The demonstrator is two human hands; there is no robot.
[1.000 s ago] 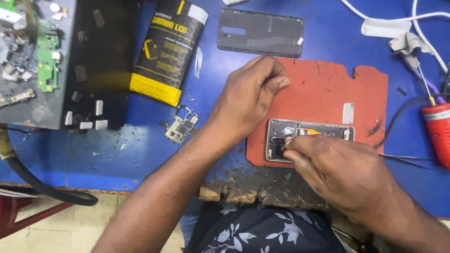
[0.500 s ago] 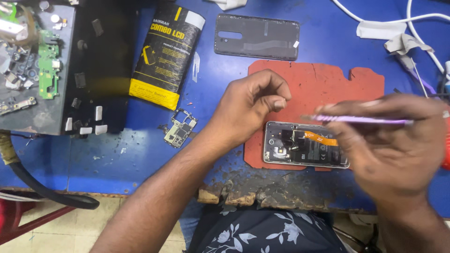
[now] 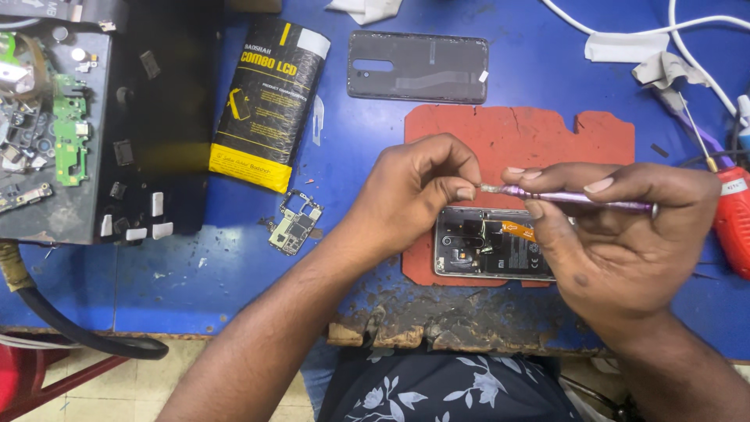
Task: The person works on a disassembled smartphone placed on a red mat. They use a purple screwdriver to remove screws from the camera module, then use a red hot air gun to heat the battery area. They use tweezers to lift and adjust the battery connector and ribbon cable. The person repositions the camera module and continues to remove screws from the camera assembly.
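In the head view, a slim purple screwdriver (image 3: 578, 199) is held level above the red mat (image 3: 539, 133), well clear of the work. The right hand (image 3: 617, 234) is closed around its shaft, thumb below and fingers over the top. The left hand (image 3: 418, 191) is pinched shut on the tool's tip, thumb and forefinger meeting at the bit; whether a tiny screw is caught there cannot be told, since it is too small to see.

The opened phone (image 3: 494, 244) lies on the near edge of the mat, just below both hands, its battery and an orange ribbon cable exposed. Its dark back cover (image 3: 418, 66) rests farther off, beyond the mat. A small circuit board (image 3: 294, 223) lies to the left on the blue table (image 3: 195, 273), near a black and yellow package (image 3: 269, 101). A tray of spare parts (image 3: 47, 133) sits at the far left, and a red tool (image 3: 734, 223) at the right edge.

The step is judged to be best done with the shaft kept steady by the right hand while the tip is handled lightly. Anything pulled from the bit is best kept over the mat, so that it is not lost on the cluttered table.
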